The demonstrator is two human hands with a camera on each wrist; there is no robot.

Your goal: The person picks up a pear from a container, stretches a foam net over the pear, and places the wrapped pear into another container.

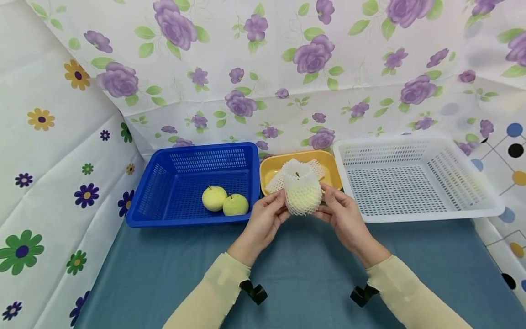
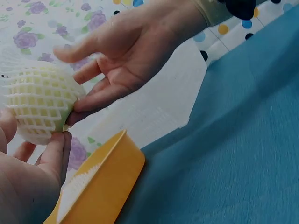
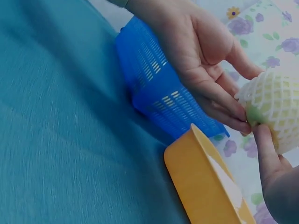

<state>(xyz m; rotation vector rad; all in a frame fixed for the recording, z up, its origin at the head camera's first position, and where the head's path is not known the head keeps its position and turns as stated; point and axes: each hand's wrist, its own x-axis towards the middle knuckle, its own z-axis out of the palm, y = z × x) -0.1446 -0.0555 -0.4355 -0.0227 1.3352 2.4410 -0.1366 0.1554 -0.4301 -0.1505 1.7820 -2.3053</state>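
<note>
A pale yellow-green pear [image 1: 305, 197] in a white foam net sleeve [image 1: 293, 172] is held up between both hands, above the front of the yellow tray. My left hand [image 1: 266, 218] grips its left side with thumb and fingers, while my right hand [image 1: 342, 214] holds the right side. The sleeve's top end stands loose above the stem. From both wrist views, fingertips touch the bare green underside of the pear [image 3: 254, 115] at the net's edge. More white foam netting [image 1: 274, 183] lies in the yellow tray [image 1: 269, 167] behind.
To the left stands a blue basket [image 1: 193, 223] with two bare pears [image 1: 214, 198] in its right front part. A white basket [image 1: 431, 215] is on the right, beside the yellow tray. Blue-green cloth [image 1: 304, 274] covers the table, and patterned sheets hang behind and at the sides.
</note>
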